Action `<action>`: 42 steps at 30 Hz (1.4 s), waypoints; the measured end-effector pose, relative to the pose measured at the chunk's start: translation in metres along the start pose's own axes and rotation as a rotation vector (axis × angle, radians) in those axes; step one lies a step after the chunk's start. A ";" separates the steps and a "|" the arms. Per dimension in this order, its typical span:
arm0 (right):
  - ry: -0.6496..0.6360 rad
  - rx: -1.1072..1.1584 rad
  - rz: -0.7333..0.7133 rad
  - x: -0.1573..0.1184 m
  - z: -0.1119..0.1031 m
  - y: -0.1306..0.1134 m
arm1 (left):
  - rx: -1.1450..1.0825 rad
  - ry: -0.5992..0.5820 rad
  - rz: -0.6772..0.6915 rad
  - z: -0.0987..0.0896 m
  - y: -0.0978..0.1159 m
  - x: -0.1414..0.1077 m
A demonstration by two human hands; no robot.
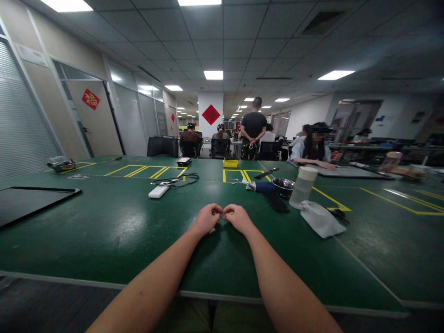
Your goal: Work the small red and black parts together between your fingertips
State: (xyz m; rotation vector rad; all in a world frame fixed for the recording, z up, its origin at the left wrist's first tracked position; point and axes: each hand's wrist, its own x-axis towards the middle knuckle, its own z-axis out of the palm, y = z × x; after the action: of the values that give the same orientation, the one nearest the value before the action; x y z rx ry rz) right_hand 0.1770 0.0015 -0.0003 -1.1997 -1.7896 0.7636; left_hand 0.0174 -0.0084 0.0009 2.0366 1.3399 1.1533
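Both my hands meet over the green table (138,249), their fingertips almost touching. My left hand (207,218) is closed in a pinch, and my right hand (237,217) mirrors it. Something tiny and reddish shows between the fingertips, too small to name. Beneath my left hand a small pale object (212,230) lies on the table, mostly hidden. To the right of my hands are a dark phone-like slab (276,202) and a white pouch (322,219).
A frosted bottle (303,187) and a metal bowl (284,187) stand at the right. A white power bank (159,190) with black cables lies ahead left. A black tray (34,201) is far left, a yellow box (230,163) at the back. A person sits across at the right.
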 end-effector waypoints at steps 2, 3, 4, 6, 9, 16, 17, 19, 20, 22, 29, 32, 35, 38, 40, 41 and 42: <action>0.017 0.058 -0.003 0.000 -0.001 -0.001 | -0.070 -0.016 0.004 0.000 0.000 0.000; 0.022 0.081 -0.011 0.000 -0.001 -0.001 | -0.104 -0.025 0.006 0.000 0.000 0.000; 0.027 0.101 -0.019 -0.001 -0.001 -0.002 | -0.141 -0.033 -0.001 0.000 0.001 0.000; 0.036 0.152 -0.025 -0.001 -0.001 -0.002 | -0.243 -0.036 -0.038 0.000 0.002 -0.001; 0.078 0.257 -0.012 -0.001 -0.001 -0.003 | -0.398 -0.011 -0.088 0.001 0.003 0.000; 0.098 0.401 0.016 -0.001 -0.001 -0.001 | -0.359 0.009 -0.062 0.003 -0.008 0.004; 0.086 0.390 0.016 -0.001 -0.001 -0.001 | -0.352 0.017 -0.065 0.003 -0.009 0.004; 0.065 0.344 0.023 -0.001 -0.001 0.000 | -0.346 0.030 -0.070 0.001 -0.010 0.005; 0.054 0.321 0.032 -0.001 0.000 0.001 | -0.349 0.030 -0.077 0.001 -0.010 0.005; 0.030 0.309 0.062 -0.001 0.001 0.003 | -0.366 0.023 -0.110 -0.001 -0.009 0.004; -0.019 0.394 0.201 -0.001 0.003 0.009 | -0.392 -0.084 -0.229 0.000 -0.007 0.001; -0.038 0.419 0.225 -0.003 0.002 0.006 | -0.351 -0.114 -0.228 0.000 -0.007 0.000; -0.059 0.409 0.220 -0.004 0.001 0.002 | -0.326 -0.137 -0.217 -0.002 -0.007 0.000; -0.077 0.395 0.202 -0.005 0.001 0.000 | -0.330 -0.144 -0.216 -0.002 -0.009 0.000; -0.082 0.400 0.200 -0.005 0.000 0.001 | -0.347 -0.142 -0.221 -0.002 -0.009 0.001; -0.081 0.402 0.201 -0.005 0.000 0.001 | -0.360 -0.139 -0.224 -0.001 -0.009 0.001; -0.075 0.404 0.201 -0.005 0.000 0.002 | -0.374 -0.134 -0.227 -0.001 -0.009 0.001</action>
State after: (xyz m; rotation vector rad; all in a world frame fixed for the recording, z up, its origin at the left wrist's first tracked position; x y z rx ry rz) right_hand 0.1785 -0.0024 -0.0033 -1.0957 -1.4901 1.2342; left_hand 0.0116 -0.0037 -0.0049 1.6208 1.1542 1.0540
